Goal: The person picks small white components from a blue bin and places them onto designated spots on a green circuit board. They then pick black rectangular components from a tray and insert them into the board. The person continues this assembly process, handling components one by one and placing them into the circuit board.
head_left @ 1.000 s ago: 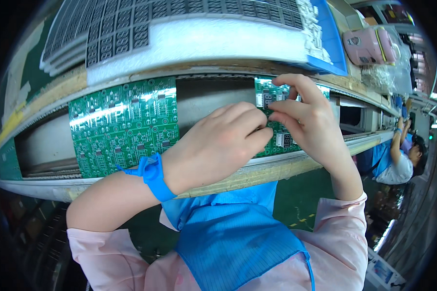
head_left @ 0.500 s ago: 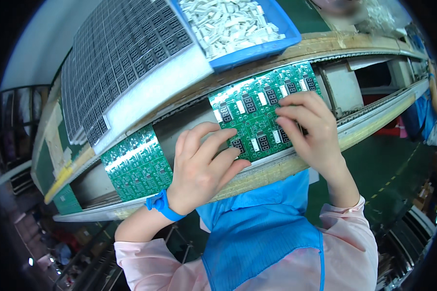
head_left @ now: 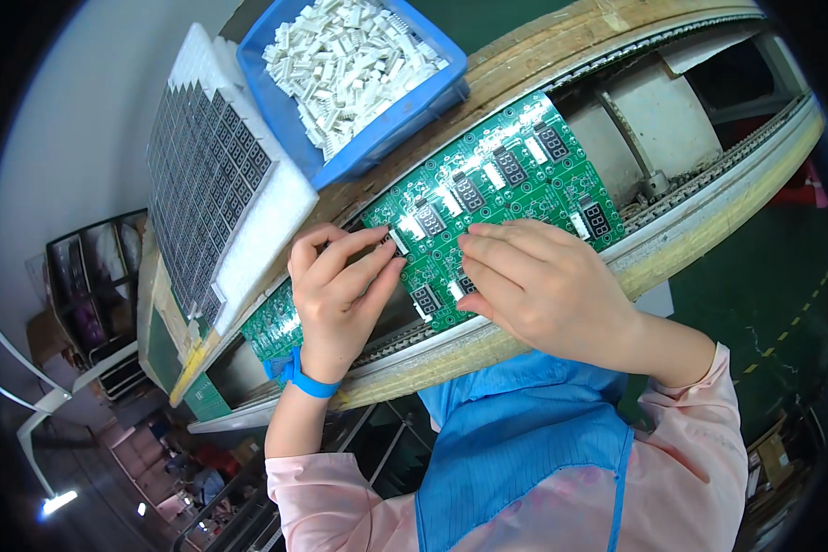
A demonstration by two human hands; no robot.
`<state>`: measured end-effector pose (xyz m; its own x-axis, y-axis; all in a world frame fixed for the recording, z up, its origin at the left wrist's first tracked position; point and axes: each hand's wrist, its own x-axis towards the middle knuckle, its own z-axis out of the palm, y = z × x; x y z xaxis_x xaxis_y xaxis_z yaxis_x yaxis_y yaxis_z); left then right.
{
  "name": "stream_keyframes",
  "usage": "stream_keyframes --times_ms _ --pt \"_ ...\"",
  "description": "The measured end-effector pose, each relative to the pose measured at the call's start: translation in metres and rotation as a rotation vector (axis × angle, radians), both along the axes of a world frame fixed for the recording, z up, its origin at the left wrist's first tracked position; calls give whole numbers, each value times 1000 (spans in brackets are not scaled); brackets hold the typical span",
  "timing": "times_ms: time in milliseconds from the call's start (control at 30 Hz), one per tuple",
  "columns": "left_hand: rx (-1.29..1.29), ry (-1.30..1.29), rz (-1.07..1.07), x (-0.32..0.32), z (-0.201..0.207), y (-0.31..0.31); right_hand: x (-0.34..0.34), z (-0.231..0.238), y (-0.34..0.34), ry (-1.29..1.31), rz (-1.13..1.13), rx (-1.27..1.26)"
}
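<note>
A green circuit board (head_left: 488, 213) lies on the rail track, carrying black digit displays with white connectors beside them. My left hand (head_left: 336, 299), wearing a blue wristband (head_left: 311, 379), is at the board's left edge. Its fingertips close around the leftmost digit display (head_left: 391, 244) of the upper row, partly hiding it. Over the lower row is my right hand (head_left: 547, 281), fingers bent together and thumb below. They pinch at another digit display (head_left: 469, 282), which they partly cover. One more display (head_left: 425, 300) sits uncovered between my hands.
A blue bin (head_left: 391, 124) of white connectors (head_left: 350, 69) stands beyond the track. Left of it, digit displays (head_left: 202, 175) fill a white foam tray (head_left: 265, 216). Another green board (head_left: 271, 324) lies behind my left hand. The track's metal rail (head_left: 699, 207) runs along the near side.
My view has turned, so bin and foam tray appear further left. My left hand has moved from the board's lower left to its upper left display; my right hand has moved left to the lower row.
</note>
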<state>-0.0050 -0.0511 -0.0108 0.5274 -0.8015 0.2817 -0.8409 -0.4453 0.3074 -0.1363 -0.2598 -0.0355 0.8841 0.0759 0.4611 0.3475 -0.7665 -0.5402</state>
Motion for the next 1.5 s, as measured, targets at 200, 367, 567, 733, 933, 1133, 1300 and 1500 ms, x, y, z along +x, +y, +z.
stream_keyframes --times_ms 200,367,567,733,933,1133,1300,1500 --pt "2 11 -47 3 5 -8 0 -7 -2 -7 43 45" --pt "-3 91 -40 4 6 -10 0 -10 -2 -27 40 31" --pt "49 153 -9 5 13 -13 0 -11 -3 -42 53 15" --pt "56 154 43 -1 14 -15 0 -12 -1 -41 30 25" --pt "61 228 38 6 15 -15 0 -14 1 -41 25 91" --pt "111 206 24 6 20 -20 0 -16 1 -66 10 58" --pt "132 224 47 5 22 -22 1 -18 2 -92 -15 63" --pt "174 197 70 1 23 -19 -1 -16 2 -42 17 35"
